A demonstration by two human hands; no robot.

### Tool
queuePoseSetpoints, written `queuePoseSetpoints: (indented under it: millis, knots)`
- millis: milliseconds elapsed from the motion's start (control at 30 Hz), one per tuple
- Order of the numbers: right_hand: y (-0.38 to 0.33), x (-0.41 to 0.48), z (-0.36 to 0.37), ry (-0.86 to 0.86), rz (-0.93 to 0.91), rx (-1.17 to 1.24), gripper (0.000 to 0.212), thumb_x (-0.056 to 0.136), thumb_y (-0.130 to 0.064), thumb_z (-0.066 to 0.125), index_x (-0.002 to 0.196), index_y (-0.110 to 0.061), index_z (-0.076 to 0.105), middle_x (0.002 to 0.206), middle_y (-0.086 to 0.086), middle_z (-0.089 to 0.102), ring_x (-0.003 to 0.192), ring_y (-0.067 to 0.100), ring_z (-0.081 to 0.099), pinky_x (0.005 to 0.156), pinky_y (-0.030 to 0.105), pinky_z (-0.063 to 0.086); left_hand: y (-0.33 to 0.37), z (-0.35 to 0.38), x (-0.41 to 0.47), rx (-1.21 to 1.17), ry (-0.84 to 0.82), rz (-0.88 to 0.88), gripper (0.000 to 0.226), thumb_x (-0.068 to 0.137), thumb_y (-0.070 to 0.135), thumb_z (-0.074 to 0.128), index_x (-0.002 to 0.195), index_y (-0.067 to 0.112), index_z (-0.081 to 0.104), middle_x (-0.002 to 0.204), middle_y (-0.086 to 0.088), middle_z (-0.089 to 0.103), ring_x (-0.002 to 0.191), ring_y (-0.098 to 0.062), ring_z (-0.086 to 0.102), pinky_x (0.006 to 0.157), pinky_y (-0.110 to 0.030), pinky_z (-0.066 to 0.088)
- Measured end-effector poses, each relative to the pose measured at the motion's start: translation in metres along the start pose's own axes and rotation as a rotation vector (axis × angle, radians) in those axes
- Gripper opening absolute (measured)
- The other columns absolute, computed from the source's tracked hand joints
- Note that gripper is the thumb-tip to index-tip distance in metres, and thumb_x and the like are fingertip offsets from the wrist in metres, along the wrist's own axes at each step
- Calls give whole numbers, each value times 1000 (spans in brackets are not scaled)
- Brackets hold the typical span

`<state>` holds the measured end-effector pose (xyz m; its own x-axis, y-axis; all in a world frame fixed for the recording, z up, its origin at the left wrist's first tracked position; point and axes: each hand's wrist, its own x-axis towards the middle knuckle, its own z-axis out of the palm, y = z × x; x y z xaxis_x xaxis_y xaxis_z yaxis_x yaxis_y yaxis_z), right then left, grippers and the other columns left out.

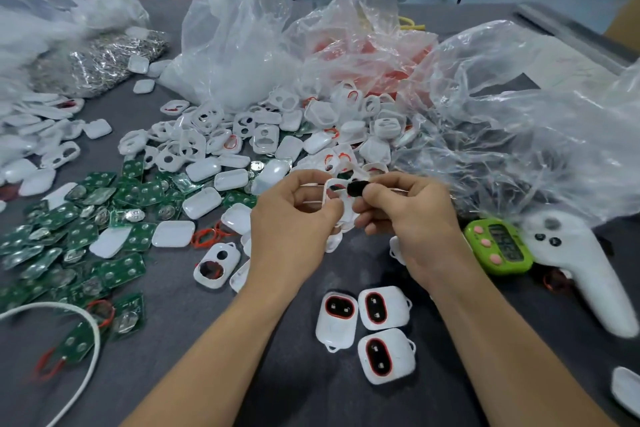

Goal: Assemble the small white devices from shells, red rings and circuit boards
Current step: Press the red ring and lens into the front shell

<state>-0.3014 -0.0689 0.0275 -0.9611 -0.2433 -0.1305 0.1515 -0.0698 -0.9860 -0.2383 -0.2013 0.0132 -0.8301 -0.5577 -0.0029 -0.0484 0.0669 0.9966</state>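
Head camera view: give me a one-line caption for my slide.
Left hand holds a white plastic shell while the right hand pinches a small black piece beside it, near three assembled white devices.

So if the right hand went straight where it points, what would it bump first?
Probably the white shell held by the left hand; the right hand holds a black piece almost against it.

We have one view: head-worn wide-angle, facing forward and down at the grey table (173, 291), close enough that left hand (291, 218) and right hand (412, 218) sit mid-frame.
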Motion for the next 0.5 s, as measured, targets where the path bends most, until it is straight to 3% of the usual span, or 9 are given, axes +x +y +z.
queuePoseSetpoints:
  millis: [100,233,400,500]
  knots:
    - [6,-2,4,-26,-88,-109,17,88,4,66,77,-9,66,66,16,73,47,23,65,43,27,50,0,-1,0,7,0,47,25,81,6,75,98,24,73,83,5,79,75,-14,75,71,-34,60]
    - [10,-4,5,32,-216,-307,14,81,-9,75,73,-21,73,62,4,72,49,13,64,51,23,48,2,1,-3,-51,-63,42,27,78,2,74,98,20,71,86,1,79,76,-16,76,66,-28,59]
    - [10,-5,6,143,-276,-416,16,80,-11,80,68,-22,75,60,-6,71,57,10,68,59,29,53,1,5,-5,-41,-49,51,18,77,10,72,86,25,71,78,2,79,65,-10,71,58,-20,52]
    - [10,-9,11,229,-320,-556,12,78,-21,84,69,-22,76,60,-12,70,59,8,68,65,33,57,-1,5,-5,24,-23,51,16,80,8,74,86,23,71,69,4,77,52,-7,63,50,-17,45]
